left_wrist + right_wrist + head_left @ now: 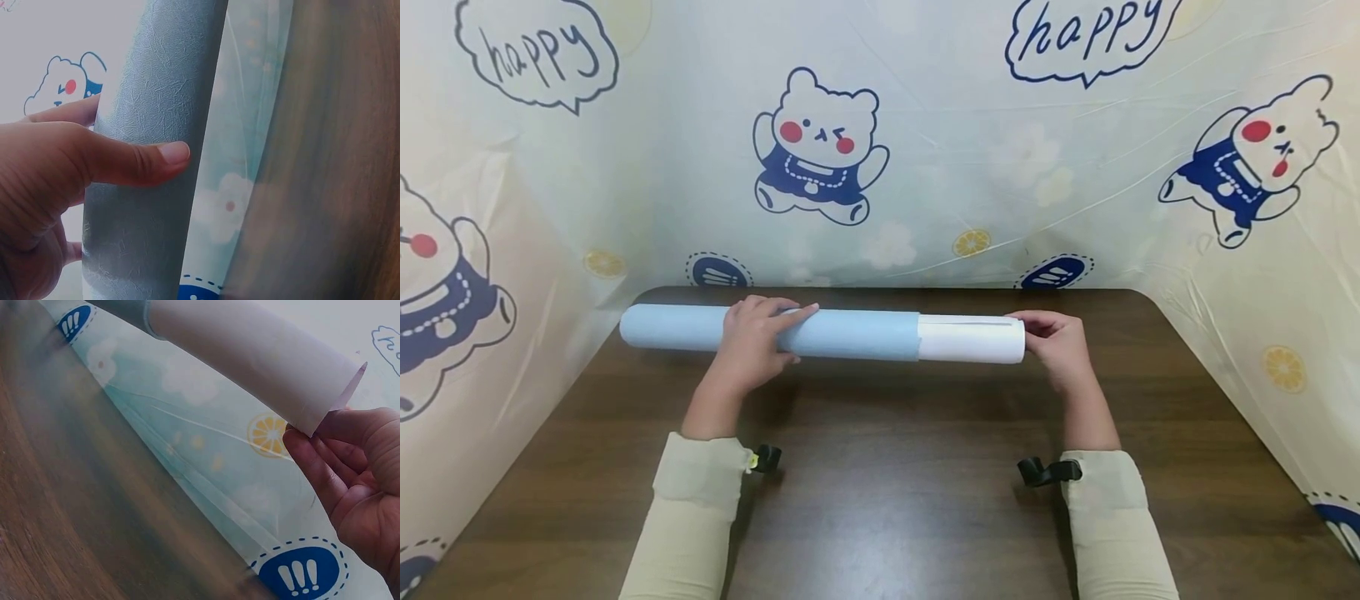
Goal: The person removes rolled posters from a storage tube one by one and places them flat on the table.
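Note:
A long light blue tube with a finely creased surface lies crosswise in front of me in the head view. Out of its right end sticks a rolled sheet of white paper, its loose edge showing as a lengthwise line. My left hand grips the tube left of its middle, fingers over the top and the thumb across the side. At the far right end of the roll, my right hand pinches the paper's rim between thumb and fingers. In the right wrist view the open end of the white roll meets the fingertips.
Beneath is a dark brown wooden table with rounded far corners. A pale curtain printed with bears and orange slices surrounds it at the back and sides. Black straps stick out from both sleeve cuffs.

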A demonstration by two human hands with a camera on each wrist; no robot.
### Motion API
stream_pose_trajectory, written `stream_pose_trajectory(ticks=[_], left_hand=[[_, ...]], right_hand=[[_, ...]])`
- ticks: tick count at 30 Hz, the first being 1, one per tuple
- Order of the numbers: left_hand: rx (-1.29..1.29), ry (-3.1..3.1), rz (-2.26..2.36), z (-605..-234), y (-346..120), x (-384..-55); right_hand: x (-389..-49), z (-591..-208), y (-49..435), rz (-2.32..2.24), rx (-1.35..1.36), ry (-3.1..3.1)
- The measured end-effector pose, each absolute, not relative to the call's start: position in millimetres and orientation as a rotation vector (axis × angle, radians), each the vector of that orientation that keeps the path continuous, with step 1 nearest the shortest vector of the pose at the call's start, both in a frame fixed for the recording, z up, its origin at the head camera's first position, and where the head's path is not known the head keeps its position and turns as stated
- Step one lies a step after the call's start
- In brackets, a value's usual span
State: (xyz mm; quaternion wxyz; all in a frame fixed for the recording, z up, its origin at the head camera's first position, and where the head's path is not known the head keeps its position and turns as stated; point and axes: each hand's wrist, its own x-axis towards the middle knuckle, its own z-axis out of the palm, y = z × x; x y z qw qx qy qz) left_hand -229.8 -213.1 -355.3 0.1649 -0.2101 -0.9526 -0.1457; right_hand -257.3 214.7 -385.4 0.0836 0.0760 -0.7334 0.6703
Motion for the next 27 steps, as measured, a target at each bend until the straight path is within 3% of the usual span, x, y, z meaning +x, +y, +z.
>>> stream_pose_trajectory(ticks=[19,27], left_hand=[[-0.478,-2.771,-0.366,-354,-222,-230],[-0.499,-2.806,-0.350,-357,-211,-230]], right_hand=[[-250,-375,238,1.800,0.181,-2.319],[-247,-366,209,1.503,0.419,-2.439]])
